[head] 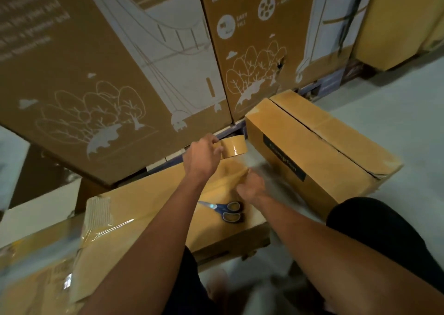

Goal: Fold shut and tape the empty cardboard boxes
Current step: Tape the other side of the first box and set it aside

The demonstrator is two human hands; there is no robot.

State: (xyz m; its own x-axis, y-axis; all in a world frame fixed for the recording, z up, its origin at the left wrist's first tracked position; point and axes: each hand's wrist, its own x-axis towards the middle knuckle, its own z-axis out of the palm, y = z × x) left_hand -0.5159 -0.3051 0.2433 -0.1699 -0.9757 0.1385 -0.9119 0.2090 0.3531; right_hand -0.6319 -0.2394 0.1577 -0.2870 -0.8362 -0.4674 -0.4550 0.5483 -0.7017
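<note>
A flat brown cardboard box [153,194] lies in front of me, with clear tape shining across its left end. My left hand [204,156] grips a roll of brown tape [234,146] held above the box's far edge. A stretch of tape runs from the roll down to my right hand [249,187], which pinches its free end just over the box top. A second brown box [312,151] with its top flaps folded shut stands on the floor to the right.
Blue-handled scissors [228,211] lie on the near box beside my right wrist. Tall printed cartons [108,74] form a wall right behind the boxes. Pale floor [396,112] stretches to the right. My dark-clothed knee [384,233] is at lower right.
</note>
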